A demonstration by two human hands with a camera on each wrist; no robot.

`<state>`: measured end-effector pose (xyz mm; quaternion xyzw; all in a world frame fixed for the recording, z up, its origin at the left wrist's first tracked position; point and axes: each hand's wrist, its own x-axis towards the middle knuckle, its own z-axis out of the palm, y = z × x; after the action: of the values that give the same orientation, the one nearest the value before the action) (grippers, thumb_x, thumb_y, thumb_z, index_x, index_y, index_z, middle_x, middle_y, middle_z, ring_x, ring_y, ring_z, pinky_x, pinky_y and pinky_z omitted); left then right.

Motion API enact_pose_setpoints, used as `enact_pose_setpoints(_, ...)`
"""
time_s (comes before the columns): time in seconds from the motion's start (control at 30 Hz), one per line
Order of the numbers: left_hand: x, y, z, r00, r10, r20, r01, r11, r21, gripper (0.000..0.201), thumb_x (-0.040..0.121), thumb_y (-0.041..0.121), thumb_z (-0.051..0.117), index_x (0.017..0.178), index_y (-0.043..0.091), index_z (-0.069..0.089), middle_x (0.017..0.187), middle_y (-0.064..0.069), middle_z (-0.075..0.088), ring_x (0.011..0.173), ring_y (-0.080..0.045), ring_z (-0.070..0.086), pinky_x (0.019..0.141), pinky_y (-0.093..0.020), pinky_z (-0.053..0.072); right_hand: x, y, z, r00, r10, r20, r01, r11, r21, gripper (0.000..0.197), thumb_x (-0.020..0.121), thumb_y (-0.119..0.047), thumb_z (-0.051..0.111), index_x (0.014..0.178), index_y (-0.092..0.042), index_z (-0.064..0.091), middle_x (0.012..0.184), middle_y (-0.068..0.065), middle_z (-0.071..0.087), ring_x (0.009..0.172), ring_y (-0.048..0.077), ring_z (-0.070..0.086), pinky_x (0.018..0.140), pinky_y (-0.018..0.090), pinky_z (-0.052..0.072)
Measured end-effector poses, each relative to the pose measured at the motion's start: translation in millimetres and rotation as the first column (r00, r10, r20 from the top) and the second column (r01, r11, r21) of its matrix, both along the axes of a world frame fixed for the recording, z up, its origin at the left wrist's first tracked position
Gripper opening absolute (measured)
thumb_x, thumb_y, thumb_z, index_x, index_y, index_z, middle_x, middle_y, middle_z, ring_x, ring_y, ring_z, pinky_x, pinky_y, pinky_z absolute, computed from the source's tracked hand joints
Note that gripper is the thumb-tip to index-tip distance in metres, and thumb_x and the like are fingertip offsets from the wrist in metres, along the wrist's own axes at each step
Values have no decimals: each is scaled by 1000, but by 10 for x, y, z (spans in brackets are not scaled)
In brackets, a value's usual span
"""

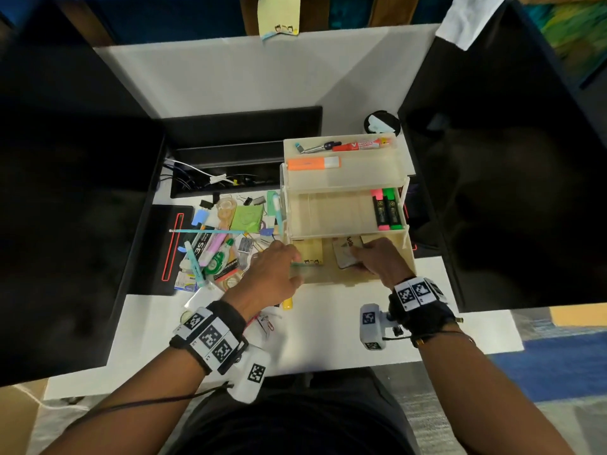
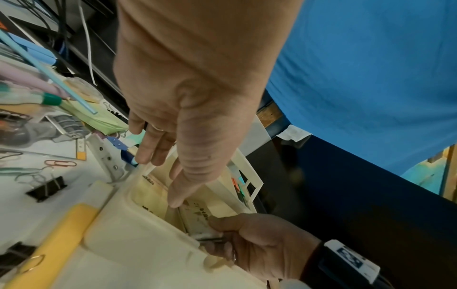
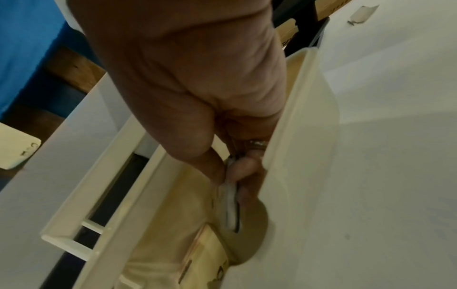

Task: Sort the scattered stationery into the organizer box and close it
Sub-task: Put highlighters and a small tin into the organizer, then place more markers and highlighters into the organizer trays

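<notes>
Head view: right hand [image 1: 377, 261] pinches card pack [image 1: 345, 257] into organizer box [image 1: 345, 178] bottom tier; left hand [image 1: 272, 274] relaxed. Next: release, grab pile.

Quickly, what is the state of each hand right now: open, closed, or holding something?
Left hand: open, straight fingers reaching into the organizer box, holding nothing.
Right hand: closed on a small flat white packet in the bottom compartment.

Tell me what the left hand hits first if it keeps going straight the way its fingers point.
The left hand points down into the organizer's near bottom compartment. Its forefinger tip is already at the edge of the small printed pack that the right hand grips, so it likely meets that first; depth is unclear.
</notes>
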<state>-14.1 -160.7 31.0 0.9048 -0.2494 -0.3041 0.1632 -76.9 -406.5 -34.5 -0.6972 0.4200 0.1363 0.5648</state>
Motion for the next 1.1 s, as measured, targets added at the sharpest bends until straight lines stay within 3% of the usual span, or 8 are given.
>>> enact_pose_setpoints(0.07, 1, 15, 15, 1000, 11, -17, -12, 1000, -18, 38, 94, 32, 72, 127, 26, 57, 131, 0, 50, 121, -26, 56, 107, -43, 45, 44, -19, -117, 999, 43, -33, -45, 997, -62, 31, 80, -23, 84, 85, 6, 74, 83, 15, 78, 77, 30, 77, 78, 48, 64)
enact_pose_setpoints(0.17, 20, 37, 13, 1000, 12, -24, -13, 999, -43, 36, 94, 30, 72, 127, 25, 58, 128, 0, 52, 119, -22, 57, 103, -37, 47, 62, 15, -99, 986, 132, -105, -154, 958, -242, 39, 82, -35, 81, 77, 2, 74, 61, 7, 73, 58, 16, 72, 60, 27, 58)
enact_pose_setpoints(0.23, 34, 44, 15, 1000, 6, -18, -7, 999, -54, 37, 95, 30, 71, 128, 24, 58, 127, 0, 53, 119, -21, 56, 100, -34, 46, 79, 71, -42, 974, 173, -143, -215, 905, -366, 44, 82, -42, 79, 78, 2, 73, 55, 2, 68, 54, 10, 66, 56, 22, 54)
enact_pose_setpoints(0.43, 71, 166, -24, 997, 6, -73, -14, 995, -103, 32, 95, 32, 71, 125, 29, 58, 126, 5, 48, 116, -17, 59, 98, -41, 52, 129, 198, 2, 946, 223, -236, -313, 817, -484, 52, 83, -38, 80, 112, 2, 64, 109, 18, 69, 100, 35, 69, 75, 36, 55)
enact_pose_setpoints(0.7, 228, 701, 16, 998, 17, -60, -23, 995, -95, 29, 100, 10, 57, 125, 25, 63, 138, 2, 53, 119, -20, 59, 100, -35, 49, 124, 239, 18, 906, 311, -288, -421, 744, -519, 47, 87, -36, 76, 110, 3, 65, 109, 22, 71, 99, 37, 69, 80, 39, 56)
enact_pose_setpoints(0.8, 306, 1002, -18, 995, 83, -57, -86, 995, -44, 36, 95, 2, 54, 120, 23, 67, 123, 1, 66, 109, -20, 64, 96, -36, 55, 75, 348, 159, 881, 364, -303, -473, 654, -590, 41, 90, -40, 66, 103, -1, 67, 105, 21, 71, 99, 39, 67, 80, 38, 52)
enact_pose_setpoints(0.97, 305, 1498, -168, 976, 218, -3, -217, 974, 65, 9, 94, 26, 69, 95, 34, 64, 85, 17, 62, 92, -17, 70, 74, -28, 52, -52, 1002, 540, 749, 642, -165, -545, 455, -704, 24, 92, -31, 64, 76, -13, 70, 72, 8, 68, 66, 31, 64, 57, 32, 44)
enact_pose_setpoints(1.1, 157, 1814, -280, 969, 242, 46, -246, 960, 132, 12, 92, 31, 74, 100, 28, 66, 84, 13, 55, 89, -16, 59, 74, -27, 42, -60, 1593, 504, 546, 834, -75, -677, 387, -626, 9, 91, -24, 72, 83, -20, 68, 82, -1, 70, 76, 22, 66, 65, 30, 47)
